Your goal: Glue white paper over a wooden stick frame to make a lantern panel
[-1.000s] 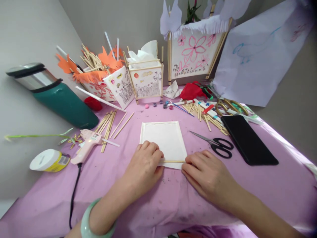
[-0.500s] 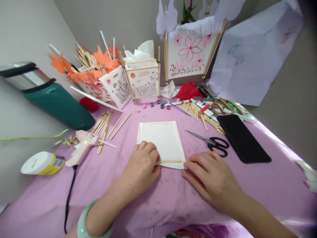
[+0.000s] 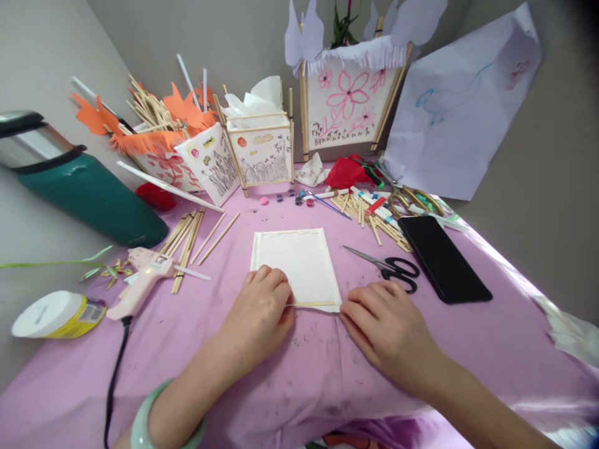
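A white paper sheet [image 3: 299,265] lies flat on the pink cloth, its left, right and far edges folded over into a narrow border. Along its near edge runs a thin wooden stick [image 3: 312,304], with a narrow strip of paper showing on the near side of it. My left hand [image 3: 262,305] is closed at the near left corner, curled fingers on the paper and thumb at the near edge; it hides that corner. My right hand [image 3: 386,324] has its fingers together, its fingertips pinched at the near right corner of the sheet.
Black-handled scissors [image 3: 397,268] and a phone [image 3: 444,259] lie to the right. On the left are a glue gun [image 3: 145,274] with its cord, a white-lidded jar [image 3: 58,315], wooden sticks [image 3: 189,243] and a green bottle [image 3: 93,193]. Decorated paper lanterns [image 3: 259,153] stand behind.
The strip of paper at the near edge looks narrower, turned up toward the stick. My right fingers have drawn closer together at the corner. The whole view has shifted slightly.
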Demonstrator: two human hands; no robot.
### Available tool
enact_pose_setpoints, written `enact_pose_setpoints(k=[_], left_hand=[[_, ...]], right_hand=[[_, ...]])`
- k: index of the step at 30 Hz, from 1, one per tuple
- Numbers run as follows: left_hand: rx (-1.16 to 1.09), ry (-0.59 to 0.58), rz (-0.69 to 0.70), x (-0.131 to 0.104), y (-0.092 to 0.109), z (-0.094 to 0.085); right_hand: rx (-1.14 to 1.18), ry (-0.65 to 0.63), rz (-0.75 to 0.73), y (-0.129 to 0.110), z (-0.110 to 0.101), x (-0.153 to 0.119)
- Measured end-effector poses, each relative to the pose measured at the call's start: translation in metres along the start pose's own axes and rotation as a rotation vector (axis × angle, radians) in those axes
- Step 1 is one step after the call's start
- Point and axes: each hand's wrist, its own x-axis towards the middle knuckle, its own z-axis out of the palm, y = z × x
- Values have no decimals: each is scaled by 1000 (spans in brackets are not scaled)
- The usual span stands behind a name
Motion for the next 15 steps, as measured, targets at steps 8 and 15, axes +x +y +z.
enact_pose_setpoints(k=[8, 15], left_hand=[[2, -37, 24, 2, -2, -3], [-40, -124, 28, 10, -5, -11]], right_hand=[[63, 4, 130, 1, 6, 9], [181, -52, 291, 2, 12, 12]])
